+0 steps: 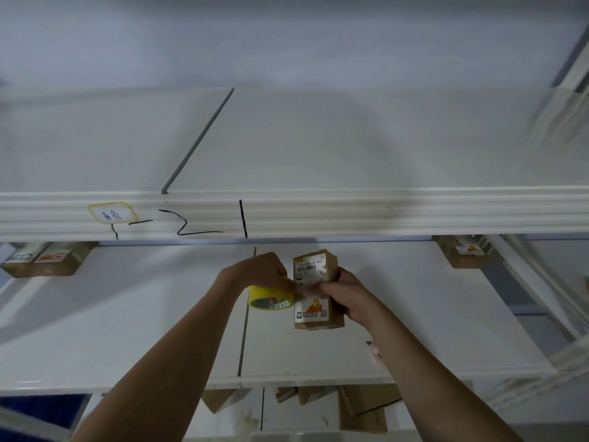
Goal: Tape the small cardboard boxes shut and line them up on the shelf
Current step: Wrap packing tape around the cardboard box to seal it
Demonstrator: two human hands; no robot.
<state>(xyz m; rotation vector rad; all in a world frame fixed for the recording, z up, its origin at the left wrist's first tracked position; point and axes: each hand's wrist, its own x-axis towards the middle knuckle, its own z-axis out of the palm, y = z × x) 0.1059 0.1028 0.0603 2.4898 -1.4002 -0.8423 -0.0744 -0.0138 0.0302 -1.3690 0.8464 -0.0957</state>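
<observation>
Hands: 2, left hand [264,269], right hand [345,295].
Yellow tape roll [271,298]: 1.
Small cardboard box, in hand [314,291]: 1.
Boxes at back of shelf: 2, left box [47,260], right box [462,252].
Flat cardboard pcs on lower shelf [366,406]: several, no. unclear.
Label on shelf edge [113,213]: 1.

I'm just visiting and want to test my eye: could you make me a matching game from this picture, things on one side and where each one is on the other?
Things
1. roll of yellow tape
2. small cardboard box
3. handwritten label
4. pink object

Places
A. on the front edge of the upper shelf
B. in the right hand
C. in the left hand
D. lying on the middle shelf, near the right forearm

Pairs: 1-C, 2-B, 3-A, 4-D
</observation>
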